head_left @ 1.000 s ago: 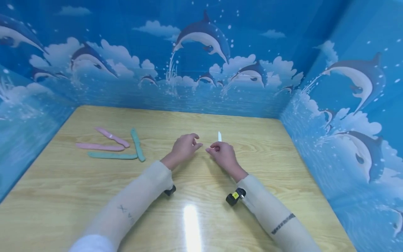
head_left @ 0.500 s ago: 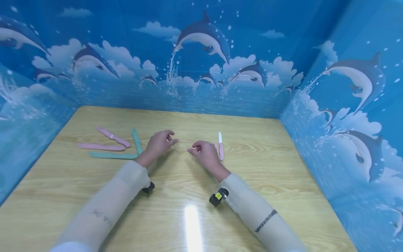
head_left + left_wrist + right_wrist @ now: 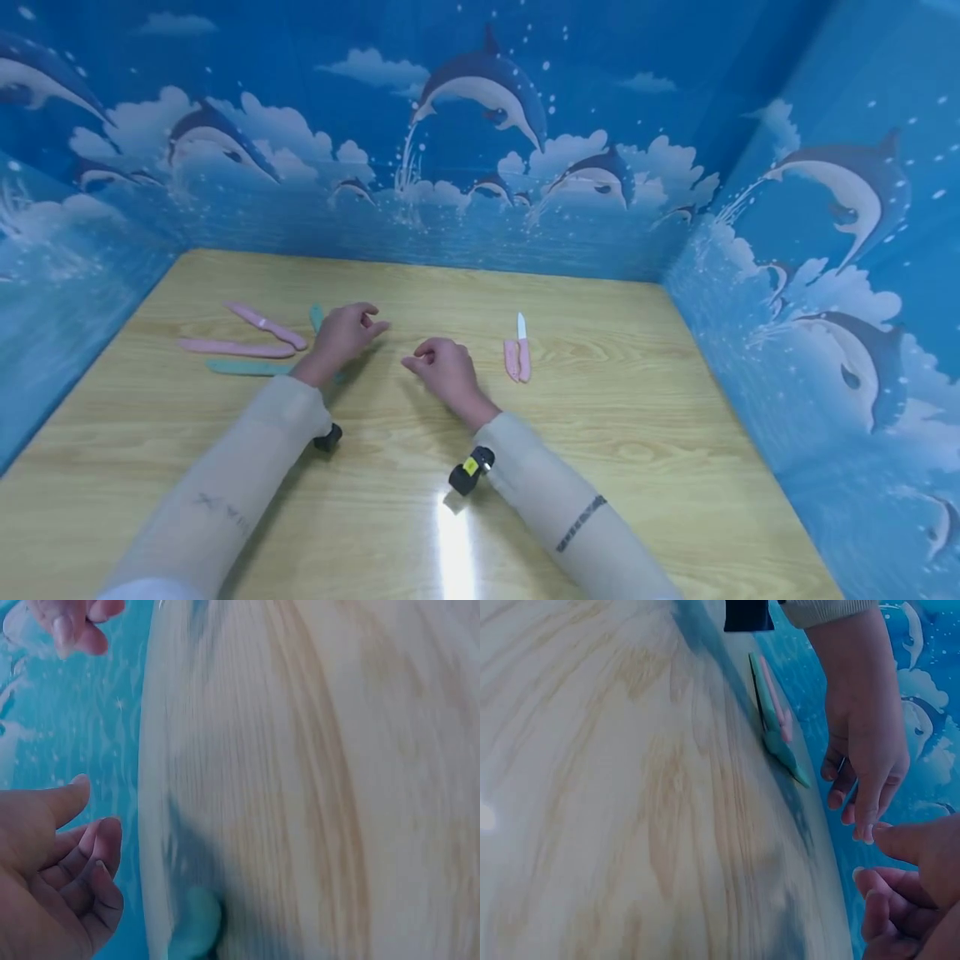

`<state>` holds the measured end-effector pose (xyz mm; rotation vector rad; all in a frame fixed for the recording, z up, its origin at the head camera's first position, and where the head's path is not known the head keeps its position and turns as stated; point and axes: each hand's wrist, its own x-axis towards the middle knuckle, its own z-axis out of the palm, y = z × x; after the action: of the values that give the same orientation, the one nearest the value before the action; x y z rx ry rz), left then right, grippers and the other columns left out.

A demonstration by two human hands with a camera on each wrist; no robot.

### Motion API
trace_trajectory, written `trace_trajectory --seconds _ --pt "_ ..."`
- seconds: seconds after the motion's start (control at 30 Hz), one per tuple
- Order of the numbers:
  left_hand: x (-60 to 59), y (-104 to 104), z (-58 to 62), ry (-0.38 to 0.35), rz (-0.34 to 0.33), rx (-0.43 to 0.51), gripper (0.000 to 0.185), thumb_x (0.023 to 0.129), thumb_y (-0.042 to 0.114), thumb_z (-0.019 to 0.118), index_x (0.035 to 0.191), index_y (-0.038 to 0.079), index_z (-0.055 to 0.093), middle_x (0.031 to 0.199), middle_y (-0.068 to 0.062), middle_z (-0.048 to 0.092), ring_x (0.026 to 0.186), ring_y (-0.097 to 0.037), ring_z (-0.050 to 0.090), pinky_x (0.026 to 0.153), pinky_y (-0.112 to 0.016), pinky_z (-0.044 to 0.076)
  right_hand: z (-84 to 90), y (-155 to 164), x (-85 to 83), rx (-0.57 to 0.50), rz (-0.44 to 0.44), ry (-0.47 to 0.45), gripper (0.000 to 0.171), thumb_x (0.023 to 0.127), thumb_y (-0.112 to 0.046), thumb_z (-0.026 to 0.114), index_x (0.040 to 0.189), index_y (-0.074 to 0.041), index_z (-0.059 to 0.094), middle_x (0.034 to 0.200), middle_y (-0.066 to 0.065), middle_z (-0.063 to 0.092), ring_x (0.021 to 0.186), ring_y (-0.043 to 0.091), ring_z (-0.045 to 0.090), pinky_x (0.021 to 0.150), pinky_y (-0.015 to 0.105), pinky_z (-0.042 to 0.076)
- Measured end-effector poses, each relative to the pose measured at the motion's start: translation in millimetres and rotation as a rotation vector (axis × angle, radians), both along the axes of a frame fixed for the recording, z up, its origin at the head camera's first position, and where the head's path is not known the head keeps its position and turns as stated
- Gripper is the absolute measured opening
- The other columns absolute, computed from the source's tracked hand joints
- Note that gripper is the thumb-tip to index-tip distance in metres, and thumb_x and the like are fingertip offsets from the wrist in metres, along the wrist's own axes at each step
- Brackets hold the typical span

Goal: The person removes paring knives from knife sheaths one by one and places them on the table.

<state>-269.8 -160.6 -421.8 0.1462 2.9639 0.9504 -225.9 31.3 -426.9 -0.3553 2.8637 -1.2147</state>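
My left hand (image 3: 343,335) hovers over the green pieces at the left, fingers loosely bent and holding nothing. Under it lie an upright green piece (image 3: 316,315) and a long flat green piece (image 3: 243,367), both partly hidden by the hand and wrist. A green rounded end (image 3: 196,922) shows in the left wrist view. My right hand (image 3: 447,372) is above the middle of the table, fingers relaxed around nothing. Right of it lie a small knife (image 3: 523,354) with a white blade and pink handle, and a short pink sheath (image 3: 512,358) beside it.
Farther left on the wooden table (image 3: 615,433) lie a pink knife (image 3: 266,323) and a long pink piece (image 3: 236,347). Dolphin-printed blue walls (image 3: 450,225) stand along the table's back and sides.
Both hands have moved left, away from the small knife. That knife and its sheath, earlier mostly covered by the right hand, now show fully. The left hand now covers part of the green pieces.
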Motion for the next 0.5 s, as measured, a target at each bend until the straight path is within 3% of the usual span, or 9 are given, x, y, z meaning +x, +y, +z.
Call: trace_trajectory --seconds 0.3,0.5 --pt "-4.2 -35 -0.1 0.055 0.048 -0.015 0.048 0.098 0.025 0.06 0.13 -0.009 0.051 0.105 -0.023 0.067 0.09 -0.036 0.064 0.081 -0.05 0.052 -0.4 -29 3.5 0.089 0.059 -0.005 0.023 0.088 -0.031 0.074 0.087 -0.009 0.071 0.074 -0.003 0.07 0.061 0.004 0.06 0.056 0.018 0.049" --pt "-8.0 -46 -4.0 0.049 0.095 -0.041 0.047 0.097 0.025 0.059 0.13 -0.009 0.051 0.106 -0.023 0.068 0.091 -0.036 0.065 0.08 -0.051 0.052 -1.0 -45 8.4 0.149 0.089 0.009 0.025 0.087 -0.033 0.074 0.091 -0.009 0.072 0.075 -0.004 0.069 0.061 0.002 0.057 0.056 0.015 0.046"
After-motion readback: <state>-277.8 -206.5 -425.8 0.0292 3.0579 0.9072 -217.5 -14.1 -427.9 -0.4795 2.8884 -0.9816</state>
